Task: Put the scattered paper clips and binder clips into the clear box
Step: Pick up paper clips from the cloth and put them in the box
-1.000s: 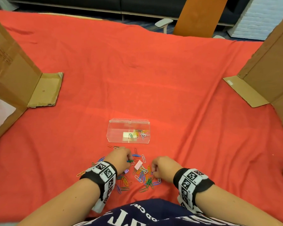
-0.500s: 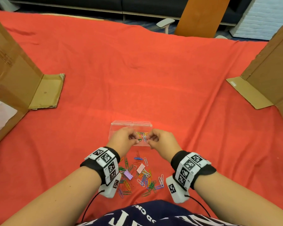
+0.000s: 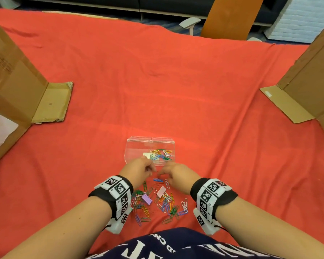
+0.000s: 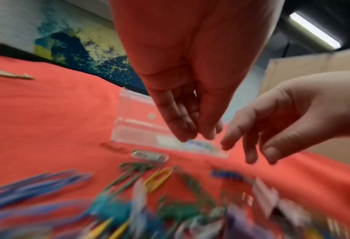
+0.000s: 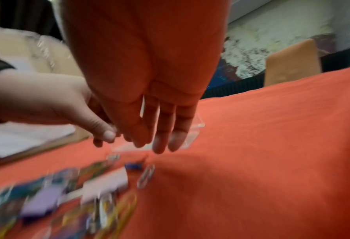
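Your red cloth (image 3: 176,81) covers the whole work surface, with cardboard walls (image 3: 13,75) standing at both its sides; near its front middle sits the clear box (image 3: 138,146), open at the top, with a cluster of coloured paper clips (image 3: 162,155) lying in its right part; your left hand (image 3: 138,170) hangs just in front of the box's near edge, fingers loosely extended downward and holding nothing; your right hand (image 3: 178,174) is just beside it, fingers relaxed and slightly spread, also empty; closer to you, between your wrists, lies the scattered pile of paper clips (image 3: 157,204) on the cloth; among them rest a purple binder clip (image 3: 146,199) and a pale pink binder clip (image 3: 161,191); a blue paper clip (image 3: 158,180) lies alone just under your fingertips.
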`<state>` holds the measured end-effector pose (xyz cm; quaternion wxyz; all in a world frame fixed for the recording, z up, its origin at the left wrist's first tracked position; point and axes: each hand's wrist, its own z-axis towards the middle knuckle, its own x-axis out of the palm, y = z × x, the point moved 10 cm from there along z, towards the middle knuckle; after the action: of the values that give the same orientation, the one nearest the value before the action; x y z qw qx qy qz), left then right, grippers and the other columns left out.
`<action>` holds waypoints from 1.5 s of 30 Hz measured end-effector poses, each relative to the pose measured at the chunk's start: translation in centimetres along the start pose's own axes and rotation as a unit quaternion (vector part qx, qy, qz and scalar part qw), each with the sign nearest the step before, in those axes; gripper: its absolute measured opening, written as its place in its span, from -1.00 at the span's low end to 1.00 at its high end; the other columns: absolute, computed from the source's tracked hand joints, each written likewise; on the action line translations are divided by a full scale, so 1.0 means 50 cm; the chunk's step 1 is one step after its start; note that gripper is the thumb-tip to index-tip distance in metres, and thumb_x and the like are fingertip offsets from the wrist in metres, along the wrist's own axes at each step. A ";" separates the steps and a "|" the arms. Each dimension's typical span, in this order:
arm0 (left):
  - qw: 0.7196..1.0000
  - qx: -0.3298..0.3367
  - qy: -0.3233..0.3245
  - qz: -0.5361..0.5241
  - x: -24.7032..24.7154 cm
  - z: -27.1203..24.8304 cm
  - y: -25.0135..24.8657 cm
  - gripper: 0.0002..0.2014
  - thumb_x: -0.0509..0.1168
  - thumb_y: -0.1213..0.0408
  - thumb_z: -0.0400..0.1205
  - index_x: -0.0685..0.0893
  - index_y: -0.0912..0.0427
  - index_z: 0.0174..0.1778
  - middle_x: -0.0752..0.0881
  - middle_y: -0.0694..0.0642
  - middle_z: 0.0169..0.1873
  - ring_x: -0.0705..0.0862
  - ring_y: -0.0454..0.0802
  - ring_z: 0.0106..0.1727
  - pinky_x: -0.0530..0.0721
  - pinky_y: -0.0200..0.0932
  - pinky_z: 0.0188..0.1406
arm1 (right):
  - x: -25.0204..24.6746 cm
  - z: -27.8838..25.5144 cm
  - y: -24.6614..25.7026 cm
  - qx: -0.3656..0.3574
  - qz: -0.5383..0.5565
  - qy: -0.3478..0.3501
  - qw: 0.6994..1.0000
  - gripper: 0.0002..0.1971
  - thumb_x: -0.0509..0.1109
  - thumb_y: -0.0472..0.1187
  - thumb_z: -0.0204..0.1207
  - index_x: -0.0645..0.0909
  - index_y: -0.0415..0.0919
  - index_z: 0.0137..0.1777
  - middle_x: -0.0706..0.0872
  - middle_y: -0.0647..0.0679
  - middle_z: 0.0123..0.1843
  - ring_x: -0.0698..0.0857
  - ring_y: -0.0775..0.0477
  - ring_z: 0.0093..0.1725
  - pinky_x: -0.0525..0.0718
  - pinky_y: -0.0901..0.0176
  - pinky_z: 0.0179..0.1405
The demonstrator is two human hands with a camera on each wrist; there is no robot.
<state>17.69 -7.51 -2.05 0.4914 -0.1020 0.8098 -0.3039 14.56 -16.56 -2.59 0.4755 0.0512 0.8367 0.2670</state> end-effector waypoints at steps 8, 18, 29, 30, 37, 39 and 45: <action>0.992 -0.004 0.058 0.110 0.061 -0.026 0.061 -0.71 0.45 0.40 0.37 0.70 0.09 -0.01 0.47 0.01 -0.10 0.49 0.06 0.18 0.39 -0.20 0.08 | 0.062 0.001 -0.011 -0.012 -0.106 0.021 0.994 -0.68 0.29 -0.29 0.48 0.58 -0.19 0.24 0.57 -0.19 0.23 0.48 -0.24 0.29 0.54 -0.08 0.25; 0.993 0.021 0.052 0.108 0.059 -0.030 0.058 -0.85 0.29 0.35 0.46 0.67 0.15 -0.09 0.38 -0.19 -0.35 0.57 -0.01 -0.15 0.56 -0.19 -0.03 | 0.020 -0.020 -0.040 0.059 -0.050 -0.061 0.995 -0.82 0.26 -0.23 0.46 0.65 -0.20 -0.02 0.71 -0.20 0.06 0.62 -0.24 0.13 0.56 -0.01 0.09; 0.995 0.001 0.065 0.078 0.059 -0.022 0.074 -0.86 0.37 0.34 0.48 0.54 0.02 -0.23 0.45 0.00 -0.12 0.57 -0.03 -0.10 0.53 -0.19 0.00 | -0.157 -0.005 -0.003 0.060 0.071 -0.236 0.967 -0.79 0.31 -0.26 0.52 0.68 -0.19 0.10 0.71 -0.17 0.06 0.63 -0.15 0.05 0.53 0.06 0.12; 0.994 0.001 0.070 0.079 0.060 -0.022 0.076 -0.85 0.37 0.33 0.47 0.53 0.02 -0.24 0.45 0.00 -0.11 0.57 -0.03 -0.09 0.53 -0.19 0.01 | -0.156 -0.005 -0.002 0.058 0.061 -0.232 0.969 -0.77 0.30 -0.26 0.52 0.67 -0.18 0.13 0.71 -0.18 0.08 0.62 -0.17 0.09 0.52 0.05 0.14; 0.989 0.013 0.081 0.127 0.063 -0.019 0.070 -0.86 0.30 0.30 0.47 0.68 0.20 -0.10 0.49 -0.01 -0.26 0.67 0.10 -0.02 0.47 -0.24 -0.10 | 0.009 -0.042 -0.044 0.091 -0.029 0.022 0.995 -0.60 0.54 0.07 0.28 0.63 -0.14 0.02 0.72 -0.16 0.04 0.67 -0.20 0.05 0.59 0.08 0.02; 0.988 0.012 0.078 0.133 0.065 -0.018 0.070 -0.87 0.28 0.32 0.45 0.69 0.21 -0.14 0.43 -0.11 -0.38 0.68 0.12 -0.04 0.47 -0.26 -0.13 | 0.050 -0.067 -0.077 0.129 -0.060 0.054 0.988 -0.43 0.61 0.14 0.11 0.53 -0.13 0.02 0.64 -0.13 0.06 0.63 -0.21 0.06 0.61 0.00 0.05; 0.991 0.015 0.074 0.109 0.069 -0.024 0.063 -0.83 0.31 0.37 0.43 0.69 0.20 -0.09 0.45 -0.11 -0.35 0.59 0.02 -0.15 0.47 -0.27 -0.11 | 0.092 -0.075 -0.073 0.117 -0.011 0.059 0.991 -0.86 0.50 -0.14 0.35 0.61 -0.10 -0.15 0.75 -0.15 0.01 0.68 -0.18 0.06 0.57 0.12 -0.02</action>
<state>15.36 -6.14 -6.01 0.4618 0.0175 0.8456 -0.2672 9.62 -19.61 -6.41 0.4192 0.0810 0.8892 0.1646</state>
